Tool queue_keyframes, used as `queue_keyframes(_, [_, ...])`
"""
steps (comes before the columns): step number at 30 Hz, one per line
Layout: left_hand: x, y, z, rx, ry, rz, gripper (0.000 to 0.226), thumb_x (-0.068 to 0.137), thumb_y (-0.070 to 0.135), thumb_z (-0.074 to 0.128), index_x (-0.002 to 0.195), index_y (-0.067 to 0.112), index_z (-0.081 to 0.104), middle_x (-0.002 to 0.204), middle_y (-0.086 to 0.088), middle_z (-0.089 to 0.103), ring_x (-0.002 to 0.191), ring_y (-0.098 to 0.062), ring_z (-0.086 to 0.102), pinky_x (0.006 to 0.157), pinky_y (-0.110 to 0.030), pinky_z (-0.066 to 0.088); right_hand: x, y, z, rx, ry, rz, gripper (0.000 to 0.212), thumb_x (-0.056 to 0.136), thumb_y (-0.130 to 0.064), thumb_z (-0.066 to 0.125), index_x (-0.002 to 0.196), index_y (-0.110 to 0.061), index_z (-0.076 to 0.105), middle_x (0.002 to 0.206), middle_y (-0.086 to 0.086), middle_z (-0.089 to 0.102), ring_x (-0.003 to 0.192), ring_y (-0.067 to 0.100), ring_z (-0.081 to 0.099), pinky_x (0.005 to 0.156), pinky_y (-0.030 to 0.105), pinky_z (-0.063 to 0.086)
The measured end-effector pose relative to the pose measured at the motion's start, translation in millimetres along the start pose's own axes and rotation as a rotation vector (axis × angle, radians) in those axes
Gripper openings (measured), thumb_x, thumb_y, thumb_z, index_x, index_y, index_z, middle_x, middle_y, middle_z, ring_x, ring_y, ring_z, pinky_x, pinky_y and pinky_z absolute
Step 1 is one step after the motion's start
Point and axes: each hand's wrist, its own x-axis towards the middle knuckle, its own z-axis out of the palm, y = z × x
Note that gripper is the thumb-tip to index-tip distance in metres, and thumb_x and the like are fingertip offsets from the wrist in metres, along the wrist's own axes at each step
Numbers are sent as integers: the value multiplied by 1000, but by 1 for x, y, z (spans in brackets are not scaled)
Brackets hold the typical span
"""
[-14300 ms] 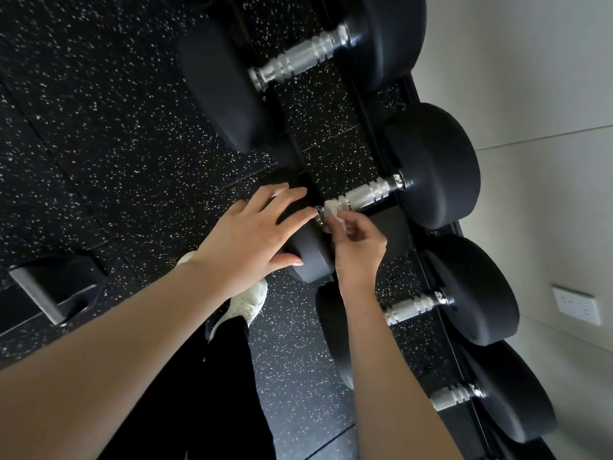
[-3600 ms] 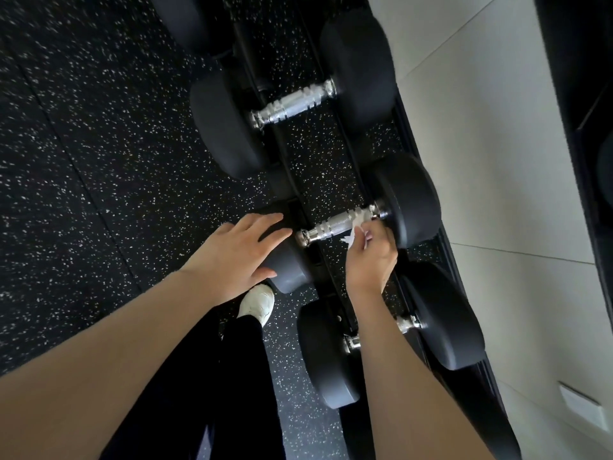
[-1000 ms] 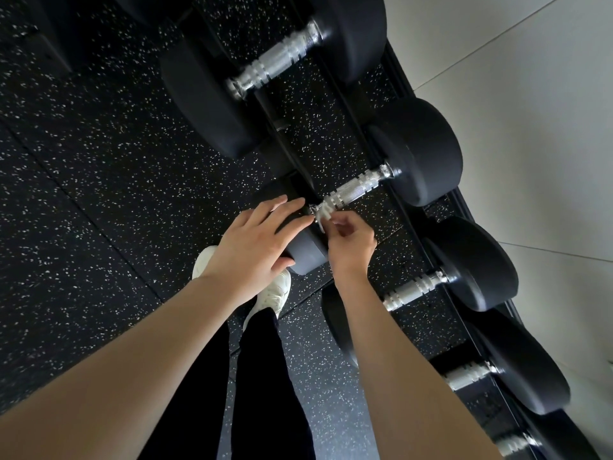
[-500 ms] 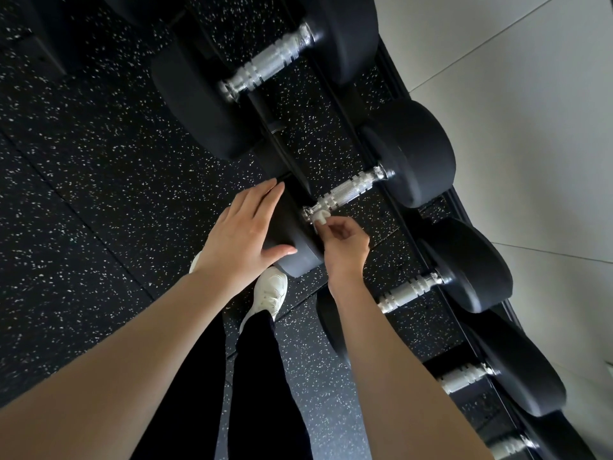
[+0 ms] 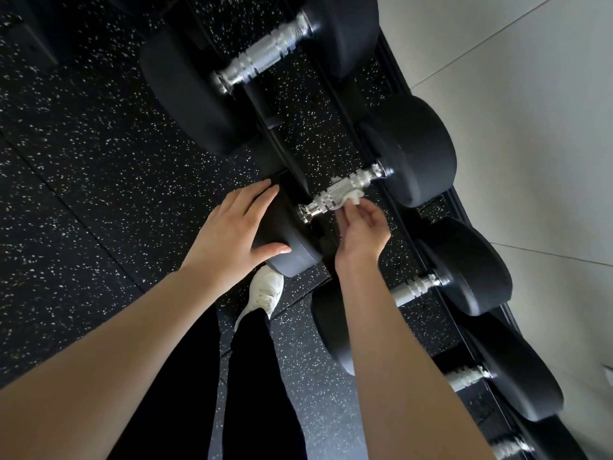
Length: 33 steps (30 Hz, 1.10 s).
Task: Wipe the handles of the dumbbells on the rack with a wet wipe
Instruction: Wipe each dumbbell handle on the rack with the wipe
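Observation:
Several black dumbbells with knurled chrome handles lie side by side on a black rack point(image 5: 394, 74). My right hand point(image 5: 360, 227) pinches a crumpled white wet wipe point(image 5: 348, 196) against the underside of the middle of one handle point(image 5: 341, 190). My left hand point(image 5: 232, 230) rests flat, fingers straight, on that dumbbell's near black head point(image 5: 292, 234). The far head point(image 5: 418, 151) sits by the wall.
A bigger dumbbell point(image 5: 265, 58) lies above this one and smaller ones point(image 5: 418, 287) below, partly hidden by my right forearm. The grey tiled wall point(image 5: 530, 127) runs behind the rack. Speckled black rubber floor point(image 5: 83, 161), my dark trousers and a white shoe point(image 5: 265, 290) are below.
My right hand has slid the wipe along the handle from its near end toward the middle. The left hand stays on the near head.

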Motion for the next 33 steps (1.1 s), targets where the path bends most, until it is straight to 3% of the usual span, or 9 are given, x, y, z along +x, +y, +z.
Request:
queue_keyframes(6, [-1,0,1,2,1,8,82,77,54,58,140,6,39,143,-10,41,123,-31,44,99,-48,42,20,-20,1,206,-20,-14,15,85,6,60,96,-4,56,96,9,64,97,22,63,88,36,55])
queue_keyframes(10, [-1,0,0,8,9,7,82,76,54,59,140,6,41,142,-10,43,122,-30,45,99,-45,41,22,-17,-1,294,-95,61,14,87,1,58,87,-13,54,94,5,62,93,22,61,92,41,51])
queue_keyframes(19, [0,-2,1,10,6,-2,82,76,57,58,141,9,40,143,-7,41,123,-30,44,96,-49,44,34,-19,-4,519,-317,256,12,90,1,47,95,-8,54,91,7,62,84,18,60,89,29,49])
queue_keyframes(23, [-1,-2,2,8,8,2,82,75,55,59,141,9,39,143,-7,41,122,-30,44,95,-50,45,38,-15,-2,531,-338,295,28,89,-4,44,116,-5,52,99,10,62,93,21,61,90,31,49])
queue_keyframes(26, [0,-2,2,10,7,4,82,76,55,58,141,9,39,143,-8,42,122,-31,44,96,-50,44,40,-8,-4,510,-359,310,33,93,-2,37,125,-5,47,109,14,60,105,25,58,103,36,43])
queue_keyframes(28, [0,-2,1,15,6,6,82,76,57,56,141,9,39,143,-8,41,122,-31,44,96,-51,44,37,-1,-6,435,-397,305,32,94,1,35,123,-5,47,110,14,60,105,25,57,106,37,40])
queue_keyframes(33, [0,-3,2,18,9,6,83,78,63,45,141,10,38,143,-7,41,122,-29,44,97,-48,44,30,17,-9,383,-479,330,27,95,3,32,113,-6,50,107,14,61,104,26,58,97,35,45])
